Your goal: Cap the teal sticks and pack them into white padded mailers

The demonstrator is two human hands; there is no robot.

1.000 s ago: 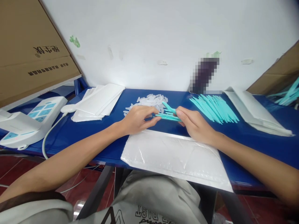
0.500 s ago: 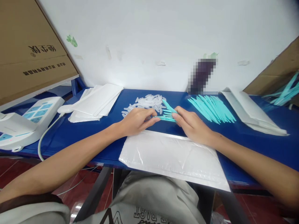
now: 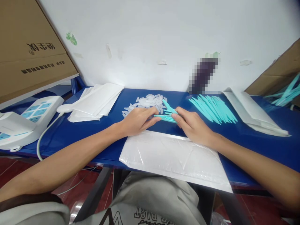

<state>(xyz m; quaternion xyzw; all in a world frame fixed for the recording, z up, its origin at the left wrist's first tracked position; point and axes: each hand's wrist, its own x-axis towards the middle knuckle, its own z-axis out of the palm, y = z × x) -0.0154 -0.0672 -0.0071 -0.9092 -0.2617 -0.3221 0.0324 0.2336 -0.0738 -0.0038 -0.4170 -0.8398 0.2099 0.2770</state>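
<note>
My right hand is closed on a teal stick, whose wider end points up and left. More thin teal sticks lie between my two hands. My left hand is closed at their left ends, thumb and forefinger nearly together; what it pinches, if anything, is too small to make out. Just behind the hands is a pile of translucent whitish pieces. To the right, a row of many teal sticks lies on the blue table. A white plastic bag lies flat in front of my hands.
White sheets or bags are stacked at the left, beside a white power strip with a cable. Another pale bag lies at the right. Cardboard boxes stand at both sides, with a white wall behind.
Both hands have stayed almost in place. My left fingers have shifted slightly at the ends of the teal sticks. The view has moved a little.
</note>
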